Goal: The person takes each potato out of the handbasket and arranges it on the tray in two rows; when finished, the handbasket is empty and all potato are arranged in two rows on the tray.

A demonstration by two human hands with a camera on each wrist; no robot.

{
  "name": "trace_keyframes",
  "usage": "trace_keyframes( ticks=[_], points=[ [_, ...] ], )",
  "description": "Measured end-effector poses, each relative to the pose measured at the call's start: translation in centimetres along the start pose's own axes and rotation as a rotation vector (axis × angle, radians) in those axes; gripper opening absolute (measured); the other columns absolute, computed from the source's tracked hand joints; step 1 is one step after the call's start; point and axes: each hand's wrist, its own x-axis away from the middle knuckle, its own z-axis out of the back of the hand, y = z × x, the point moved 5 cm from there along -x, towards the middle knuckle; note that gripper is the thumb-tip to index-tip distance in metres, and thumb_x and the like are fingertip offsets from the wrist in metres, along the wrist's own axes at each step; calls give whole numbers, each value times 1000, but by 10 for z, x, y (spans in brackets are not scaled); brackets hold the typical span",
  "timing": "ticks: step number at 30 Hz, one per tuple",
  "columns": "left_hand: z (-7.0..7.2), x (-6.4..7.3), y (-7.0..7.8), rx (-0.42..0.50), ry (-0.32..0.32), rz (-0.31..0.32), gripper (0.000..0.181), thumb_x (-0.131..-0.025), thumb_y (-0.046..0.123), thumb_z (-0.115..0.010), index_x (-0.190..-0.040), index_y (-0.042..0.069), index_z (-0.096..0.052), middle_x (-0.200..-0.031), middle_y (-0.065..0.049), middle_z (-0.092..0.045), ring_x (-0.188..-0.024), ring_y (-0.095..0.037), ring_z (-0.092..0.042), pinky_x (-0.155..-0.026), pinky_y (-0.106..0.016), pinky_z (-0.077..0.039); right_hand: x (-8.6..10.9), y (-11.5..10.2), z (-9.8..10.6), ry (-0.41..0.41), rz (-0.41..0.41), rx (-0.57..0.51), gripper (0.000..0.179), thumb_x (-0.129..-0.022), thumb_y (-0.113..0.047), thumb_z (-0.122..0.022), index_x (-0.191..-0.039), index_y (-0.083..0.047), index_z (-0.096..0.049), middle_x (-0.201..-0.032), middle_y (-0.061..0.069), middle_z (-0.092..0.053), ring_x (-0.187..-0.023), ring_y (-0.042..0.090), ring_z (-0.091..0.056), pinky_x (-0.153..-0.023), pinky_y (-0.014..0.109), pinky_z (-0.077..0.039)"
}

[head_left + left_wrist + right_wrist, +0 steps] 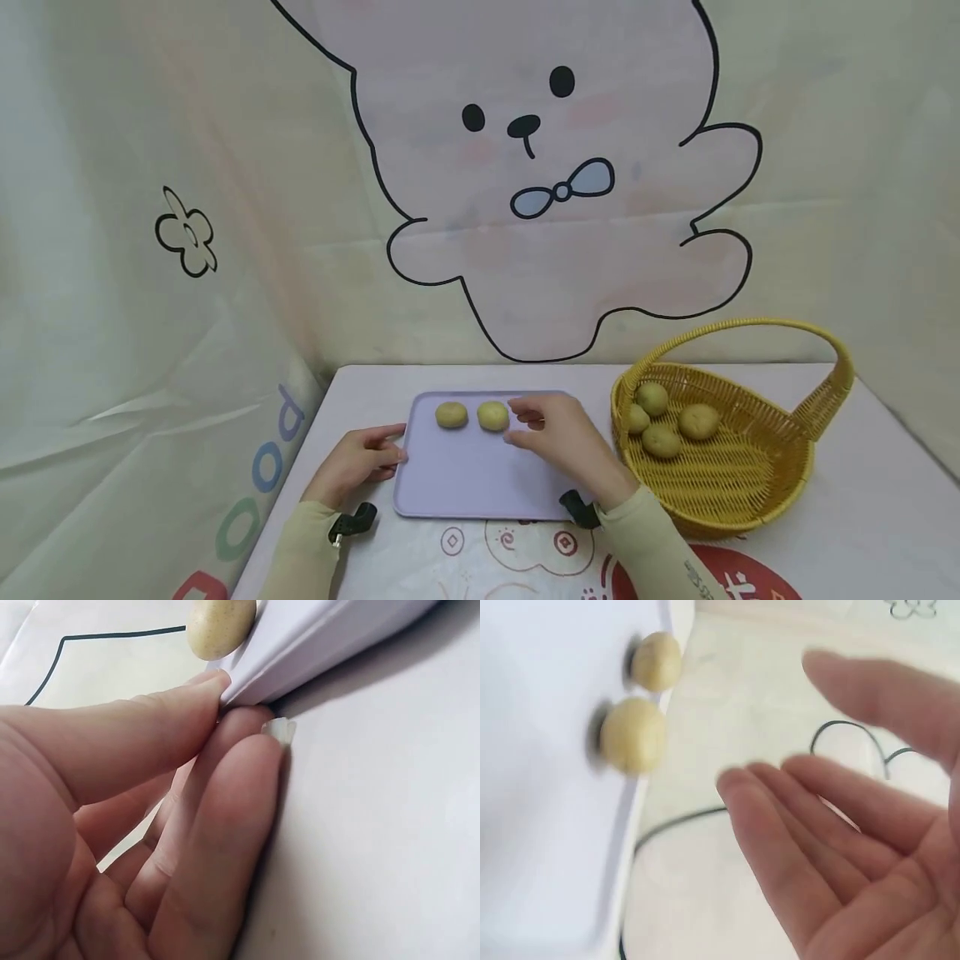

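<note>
A pale purple tray (465,483) lies on the table with two potatoes near its far side, a left potato (452,415) and a right potato (492,416). My left hand (357,461) pinches the tray's left edge; in the left wrist view the thumb (161,727) is on the rim and the fingers are against its side. Just right of the right potato, my right hand (566,437) hovers over the tray. Its thumb and fingers are spread apart, holding nothing, as the right wrist view confirms.
A yellow woven basket (731,479) with a tall handle (750,323) stands to the right of the tray, close to my right forearm. Several potatoes (699,422) lie in its left part. Behind the table hangs a printed curtain (525,275).
</note>
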Motion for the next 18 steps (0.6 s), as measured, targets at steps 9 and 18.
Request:
trace_keyframes(
  ticks=[9,18],
  points=[
    [9,2,-2,-21,21,-6,61,-93,13,-85,-150,7,-65,-97,-4,-72,-86,-13,-70,-75,-23,-62,68,16,79,-154,169,126,34,-92,-26,-87,-122,-12,-80,-117,1,-81,-103,18,-77,-89,31,-64],
    [-3,-4,-6,-8,-12,-28,62,-93,12,-85,-151,5,-63,-96,-4,-70,-84,-13,-67,-72,-22,-61,90,83,168,-159,-62,225,37,-93,-29,-86,-125,-13,-78,-118,3,-80,-105,16,-75,-84,25,-61]
  ],
)
